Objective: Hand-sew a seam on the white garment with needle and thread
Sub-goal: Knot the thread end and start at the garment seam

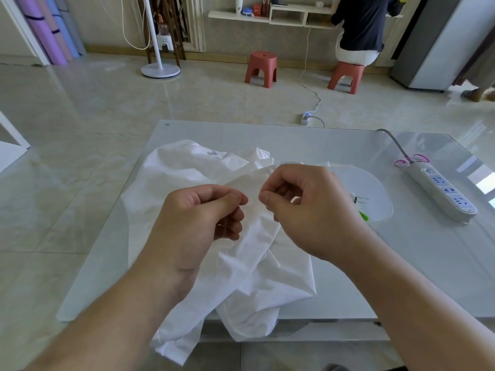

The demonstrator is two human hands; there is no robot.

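The white garment (227, 236) lay crumpled on the glass table (401, 263), its near end hanging off the edge. Both hands hovered over it, almost touching. The left hand (198, 226) had fingers curled, pinching a thin thread (226, 231). The right hand (302, 210) pinched too, couldn't tell what. A power strip (442, 191) sat far right.

Glossy tiled floor (80, 129), red stools (260, 68)

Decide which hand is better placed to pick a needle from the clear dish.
Right. The right hand hovers just beside the clear dish holding the needles; the left hand is farther away, pinching thread.
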